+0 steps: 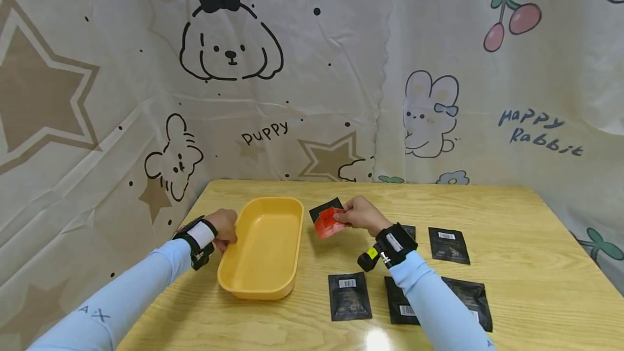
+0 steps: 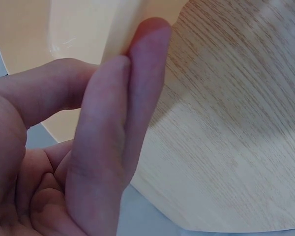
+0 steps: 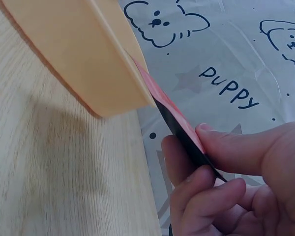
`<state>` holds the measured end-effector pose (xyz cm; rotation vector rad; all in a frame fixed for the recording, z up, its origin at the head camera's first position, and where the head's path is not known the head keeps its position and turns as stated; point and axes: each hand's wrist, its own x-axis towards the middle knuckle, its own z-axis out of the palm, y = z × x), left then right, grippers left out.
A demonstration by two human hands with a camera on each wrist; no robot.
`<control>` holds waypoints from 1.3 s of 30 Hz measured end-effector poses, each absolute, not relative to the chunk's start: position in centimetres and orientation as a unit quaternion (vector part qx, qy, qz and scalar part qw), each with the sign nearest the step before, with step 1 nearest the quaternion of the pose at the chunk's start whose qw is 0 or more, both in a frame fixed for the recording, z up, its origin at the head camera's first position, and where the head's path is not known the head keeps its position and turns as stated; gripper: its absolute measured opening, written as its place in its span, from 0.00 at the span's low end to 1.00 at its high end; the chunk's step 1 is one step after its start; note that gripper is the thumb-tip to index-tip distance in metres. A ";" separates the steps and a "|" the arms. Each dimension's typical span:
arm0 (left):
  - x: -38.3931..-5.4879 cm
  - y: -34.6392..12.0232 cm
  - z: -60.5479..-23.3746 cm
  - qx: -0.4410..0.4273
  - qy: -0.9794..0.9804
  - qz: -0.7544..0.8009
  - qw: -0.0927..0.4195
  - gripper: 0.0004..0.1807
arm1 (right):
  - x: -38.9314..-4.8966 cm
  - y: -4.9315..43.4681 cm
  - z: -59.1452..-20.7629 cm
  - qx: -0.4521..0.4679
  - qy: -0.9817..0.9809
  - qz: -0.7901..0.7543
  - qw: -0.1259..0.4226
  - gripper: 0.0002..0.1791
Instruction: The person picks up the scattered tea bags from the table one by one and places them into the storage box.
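A yellow plastic bin [image 1: 263, 248] stands on the left part of the table, nothing inside it. My left hand [image 1: 225, 225] pinches its left rim, thumb inside the wall and fingers [image 2: 99, 123] along the outside. Just right of the bin, my right hand [image 1: 362, 214] holds a flat red-and-black packet [image 1: 327, 223] between thumb and fingers. Raised over the table, the packet is tilted, and the right wrist view shows its red face [image 3: 162, 96] toward the thumb and its black side [image 3: 179, 128] toward the fingers. In that view it overlaps the bin's edge.
Several black packets with white barcode labels lie on the table, among them a front one [image 1: 349, 297] and a far right one [image 1: 448, 245]. My right forearm passes over others [image 1: 400, 305]. A printed cloth [image 1: 341, 69] hangs behind the table's back edge.
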<state>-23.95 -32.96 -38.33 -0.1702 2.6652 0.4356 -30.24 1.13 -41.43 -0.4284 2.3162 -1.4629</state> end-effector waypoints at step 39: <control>-23.8 -32.8 -38.0 -0.052 0.963 0.156 0.211 0.08 | -29.4 -0.3 -39.4 -0.165 0.801 -0.539 0.202 0.11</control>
